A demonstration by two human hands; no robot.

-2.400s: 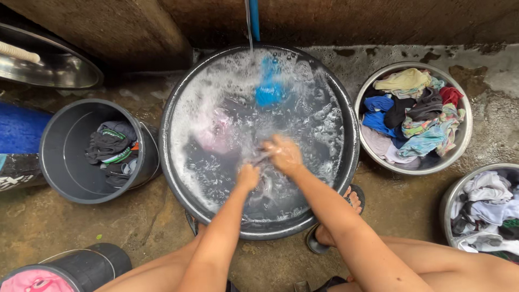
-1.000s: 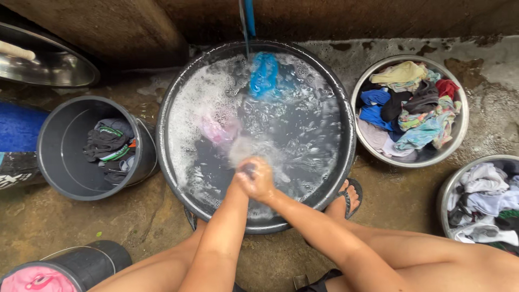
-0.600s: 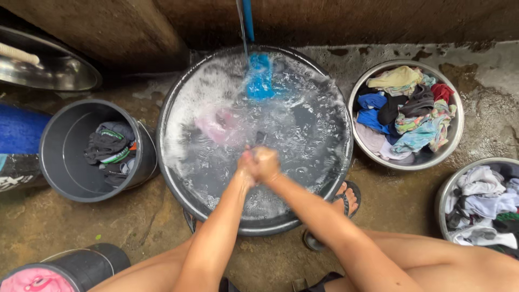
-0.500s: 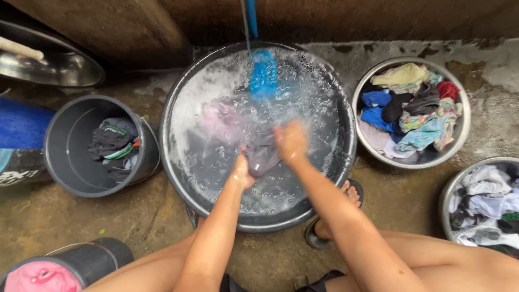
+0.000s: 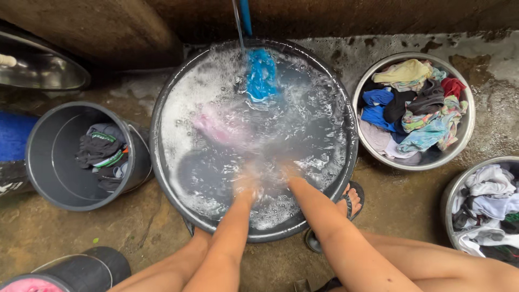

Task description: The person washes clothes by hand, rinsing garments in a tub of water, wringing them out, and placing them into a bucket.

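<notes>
A wide black basin of sudsy water fills the middle of the view. Both my hands are sunk in the splashing water near its front edge, blurred by foam: my left hand and, close beside it, my right hand. What they grip is hidden by the churned water. A pink cloth floats left of centre. A blue cloth lies at the far rim under a thin stream of water from a blue pipe.
A grey bucket with dark clothes stands at the left. A metal bowl of coloured clothes is at the right, another metal bowl of pale clothes below it. A black container sits bottom left. My sandalled foot touches the basin.
My hands held a greyish garment above the surface and rubbed it together; now both are plunged into the water nearer the front rim, and the garment is lost in the foam.
</notes>
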